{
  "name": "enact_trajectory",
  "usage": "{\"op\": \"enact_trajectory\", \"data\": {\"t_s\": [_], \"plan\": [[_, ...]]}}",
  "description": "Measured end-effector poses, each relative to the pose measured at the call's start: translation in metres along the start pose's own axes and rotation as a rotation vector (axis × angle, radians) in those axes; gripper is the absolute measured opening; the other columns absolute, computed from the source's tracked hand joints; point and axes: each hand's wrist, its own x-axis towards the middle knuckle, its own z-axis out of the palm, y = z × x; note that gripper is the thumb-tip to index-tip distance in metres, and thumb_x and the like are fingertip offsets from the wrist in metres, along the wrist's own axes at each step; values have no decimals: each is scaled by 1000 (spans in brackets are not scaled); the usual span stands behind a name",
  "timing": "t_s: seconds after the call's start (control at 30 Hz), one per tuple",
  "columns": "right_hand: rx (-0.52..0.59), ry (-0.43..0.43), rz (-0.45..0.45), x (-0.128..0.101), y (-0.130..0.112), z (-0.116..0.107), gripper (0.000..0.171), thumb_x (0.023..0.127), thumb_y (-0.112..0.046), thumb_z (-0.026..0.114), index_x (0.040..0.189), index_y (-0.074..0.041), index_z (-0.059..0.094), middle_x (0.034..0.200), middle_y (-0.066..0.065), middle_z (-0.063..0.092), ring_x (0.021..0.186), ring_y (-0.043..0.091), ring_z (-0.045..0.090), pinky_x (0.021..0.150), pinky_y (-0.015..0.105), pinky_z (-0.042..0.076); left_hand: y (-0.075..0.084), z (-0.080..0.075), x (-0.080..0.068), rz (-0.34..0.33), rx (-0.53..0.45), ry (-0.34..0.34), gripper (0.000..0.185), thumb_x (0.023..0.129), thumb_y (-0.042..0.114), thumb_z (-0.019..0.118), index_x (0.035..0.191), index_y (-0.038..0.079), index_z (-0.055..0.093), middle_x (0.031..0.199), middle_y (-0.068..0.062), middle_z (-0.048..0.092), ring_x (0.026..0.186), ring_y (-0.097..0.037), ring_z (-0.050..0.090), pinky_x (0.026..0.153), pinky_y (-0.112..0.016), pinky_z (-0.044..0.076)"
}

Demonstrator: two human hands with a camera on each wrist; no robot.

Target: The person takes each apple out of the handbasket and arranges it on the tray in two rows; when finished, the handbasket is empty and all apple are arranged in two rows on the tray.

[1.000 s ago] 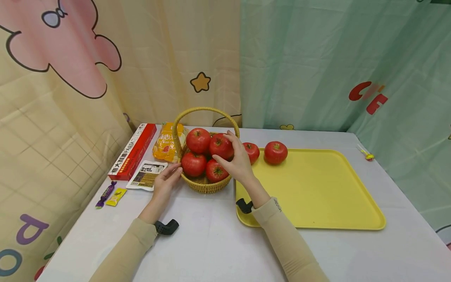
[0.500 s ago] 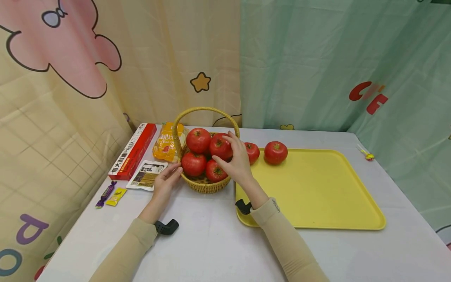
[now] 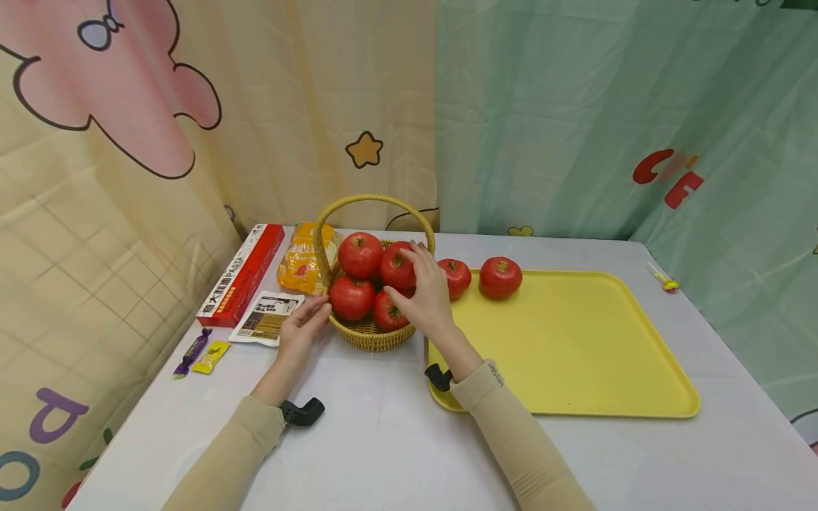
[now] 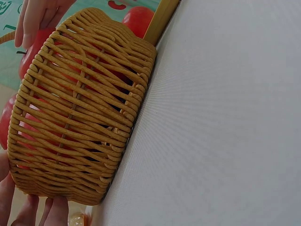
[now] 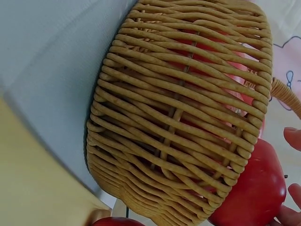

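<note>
A woven basket [image 3: 371, 335] with a hoop handle holds several red tomatoes. My right hand [image 3: 418, 294] reaches in from the right, fingers curled over the upper right tomato [image 3: 393, 264]. In the right wrist view my fingertips [image 5: 292, 135] sit round that tomato [image 5: 251, 190] above the basket wall [image 5: 178, 117]. My left hand [image 3: 303, 323] rests on the table, its straight fingers touching the basket's left side. The left wrist view shows the basket wall [image 4: 80, 117] close up. Two more tomatoes [image 3: 455, 277] [image 3: 500, 277] lie at the far left corner of a yellow tray [image 3: 575, 355].
Left of the basket lie a red pasta box [image 3: 241, 273], an orange packet [image 3: 299, 264], a white sachet [image 3: 267, 317] and two small sweets [image 3: 192, 351] [image 3: 211, 356]. A small yellow item [image 3: 667, 284] sits at the table's far right. Curtains hang close behind.
My right hand has slid a little left and down, its fingers settling further round the upper right tomato. The left hand and the basket have stayed put.
</note>
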Motion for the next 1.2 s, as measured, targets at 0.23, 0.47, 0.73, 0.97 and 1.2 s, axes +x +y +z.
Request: {"op": "enact_trajectory", "data": {"t_s": [0.23, 0.47, 0.73, 0.97, 1.2], "plan": [[2, 26, -25, 0, 1, 1, 60, 78, -20, 77, 130, -8, 49, 143, 10, 39, 131, 26, 33, 106, 53, 28, 1, 0, 0, -5, 17, 0, 47, 90, 17, 65, 131, -2, 51, 138, -3, 45, 113, -10, 51, 92, -22, 48], [-1, 52, -38, 0, 1, 3, 61, 76, -18, 78, 129, -7, 49, 141, 12, 40, 127, 27, 34, 105, 52, 28, 2, 0, -1, -10, 30, 3, 48, 90, 18, 65, 131, -1, 51, 137, -2, 45, 112, -10, 51, 92, -22, 48], [-43, 61, -47, 0, 2, 3, 62, 74, -16, 80, 128, -8, 50, 141, 14, 39, 125, 30, 33, 104, 51, 30, 0, 1, -1, 18, 7, 1, 44, 89, 16, 65, 128, -3, 53, 136, -3, 46, 110, -8, 52, 90, -21, 49], [-62, 58, -47, 1, 3, 3, 63, 73, -15, 81, 128, -8, 50, 143, 11, 38, 122, 29, 34, 103, 48, 31, -1, 0, -1, 40, -7, -10, 42, 90, 14, 65, 127, -4, 53, 135, -4, 46, 108, -8, 53, 90, -22, 49], [-121, 49, -39, 1, 3, 3, 65, 73, -16, 81, 129, -8, 50, 144, 9, 38, 120, 27, 35, 101, 45, 35, -2, 0, 0, 40, -12, -9, 44, 90, 13, 64, 128, -5, 52, 132, -3, 48, 107, -8, 54, 91, -23, 49]]}}
